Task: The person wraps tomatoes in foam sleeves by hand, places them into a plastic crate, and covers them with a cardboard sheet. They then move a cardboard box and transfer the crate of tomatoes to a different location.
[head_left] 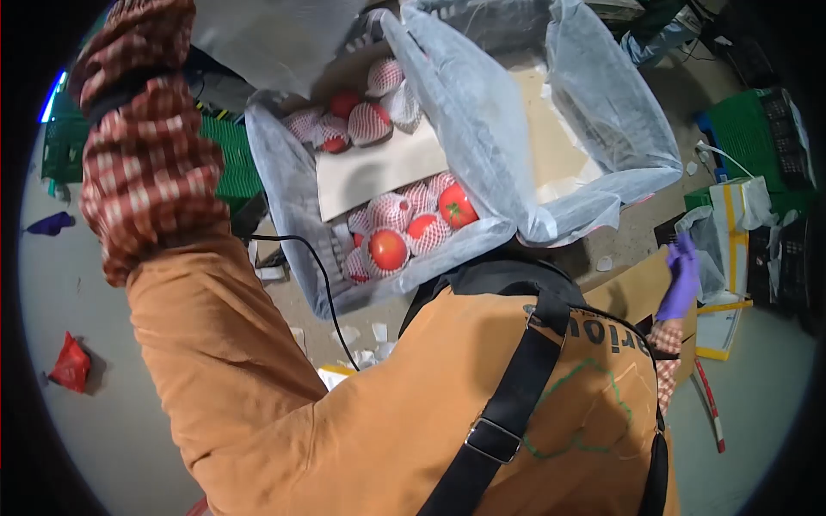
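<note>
My right hand [680, 277], in a purple glove, is low at the right beside a brown cardboard sheet [632, 284]. Its fingers look stretched out, and I see nothing held in them. Of my left arm, only the orange and red-checked sleeve [146, 163] shows; it reaches up past the top left edge, so that hand is out of sight. Ahead lies a lined box [288, 185] of red, tomato-like fruits [389, 249], many in white foam nets [370, 125]. A pale cardboard sheet [374, 172] lies between the fruit groups.
Beside it, a second box [615, 112] with a plastic liner has bare cardboard at its bottom. Green crates [753, 138] stand at the right. A black cable [323, 275] hangs across the first box. A red wrapper [71, 363] and paper scraps lie on the floor.
</note>
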The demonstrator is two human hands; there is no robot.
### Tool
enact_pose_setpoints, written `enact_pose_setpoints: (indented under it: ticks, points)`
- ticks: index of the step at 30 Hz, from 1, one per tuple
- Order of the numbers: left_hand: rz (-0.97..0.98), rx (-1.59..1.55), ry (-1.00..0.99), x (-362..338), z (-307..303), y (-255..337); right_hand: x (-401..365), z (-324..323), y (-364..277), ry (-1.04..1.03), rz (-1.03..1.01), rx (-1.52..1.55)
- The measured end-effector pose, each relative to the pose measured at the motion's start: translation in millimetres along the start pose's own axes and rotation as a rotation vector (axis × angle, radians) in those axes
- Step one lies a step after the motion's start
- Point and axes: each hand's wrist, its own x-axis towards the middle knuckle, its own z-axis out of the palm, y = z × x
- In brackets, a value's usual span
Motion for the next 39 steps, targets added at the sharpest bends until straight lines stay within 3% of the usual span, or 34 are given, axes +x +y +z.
enact_pose_setpoints:
  ticks: [2,4,5,6,7,8,12,14,21,22,24,28,31,32,33,34,35,36,37,38,39]
  points:
    - [0.118,0.334,-0.257,-70,-9,5,10,10,-34,-0.039,-0.071,0.045]
    - [0.405,0.917,-0.701,-129,-16,-17,12,30,-63,-0.077,-0.143,0.098]
    - [0.414,0.977,-0.897,-157,-15,-38,8,46,-79,-0.149,-0.165,0.066]
    - [0.347,0.949,-1.042,-182,-15,-63,5,62,-88,-0.22,-0.19,0.035]
    - [-0.07,0.686,-1.081,-227,-10,-75,4,77,-91,-0.234,-0.188,0.035]
    - [-0.466,0.435,-0.997,-273,-5,-87,4,91,-92,-0.34,-0.247,0.039]
    - [-0.72,1.1,-1.237,-379,-22,-127,-15,147,-113,-0.685,-0.378,0.052]
    - [-0.736,1.229,-1.32,-403,-11,-120,-21,170,-115,-0.82,-0.499,0.045]
    - [-0.768,1.137,-0.983,-435,-29,-148,-48,220,-117,-1.057,-0.718,0.05]
    - [-0.724,1.065,-0.883,-440,-40,-161,-50,222,-114,-1.053,-0.712,0.054]
    - [-0.697,1.061,-0.882,-442,-38,-160,-54,224,-108,-1.094,-0.609,0.073]
    - [-0.635,1.072,-0.826,-442,-33,-152,-53,224,-106,-1.049,-0.685,-0.005]
    - [-0.429,0.864,-0.635,-437,-54,-159,-51,226,-104,-1.029,-0.643,0.03]
    - [-0.491,0.781,-0.582,-425,-62,-160,-51,227,-105,-1.019,-0.653,-0.001]
    - [-0.561,0.694,-0.545,-395,-48,-124,-52,228,-106,-1.013,-0.664,-0.031]
    - [-0.483,0.676,-0.502,-382,-67,-149,-52,229,-112,-1.022,-0.657,-0.032]
    - [-0.531,0.529,-0.376,-360,-67,-139,-53,232,-123,-0.985,-0.877,-0.216]
    - [-0.508,0.598,-0.399,-337,-77,-145,-53,235,-133,-0.934,-1.097,-0.397]
    - [-0.401,0.64,-0.339,-321,-74,-142,-53,243,-143,-0.945,-1.1,-0.393]
    - [-0.436,0.645,-0.297,-310,-69,-141,-51,257,-153,-0.942,-1.173,-0.383]
    - [-0.204,0.927,-0.34,-307,-69,-142,-51,271,-159,-0.934,-1.243,-0.376]
